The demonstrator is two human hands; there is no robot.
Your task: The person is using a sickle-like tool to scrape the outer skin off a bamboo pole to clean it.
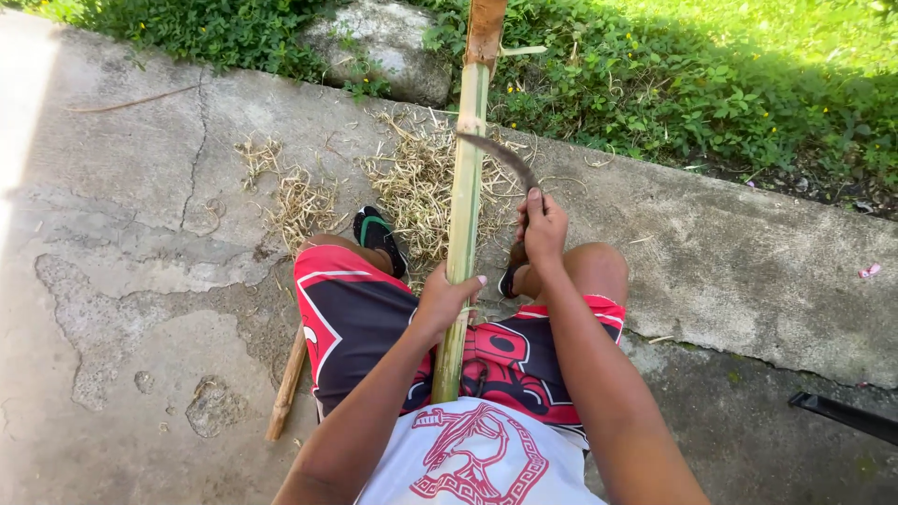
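Probably a yard: cracked concrete slab, weeds

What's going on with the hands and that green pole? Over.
Left hand gripping bamboo pole. Right hand holding curved blade against pole. Dry shavings on concrete; nothing blocking.

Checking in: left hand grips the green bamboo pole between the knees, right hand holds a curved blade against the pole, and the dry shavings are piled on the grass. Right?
Not quite. The dry shavings lie on the concrete slab, not on the grass, as the head view shows. The rest holds: the left hand grips the green bamboo pole, and the right hand holds the curved blade against it.
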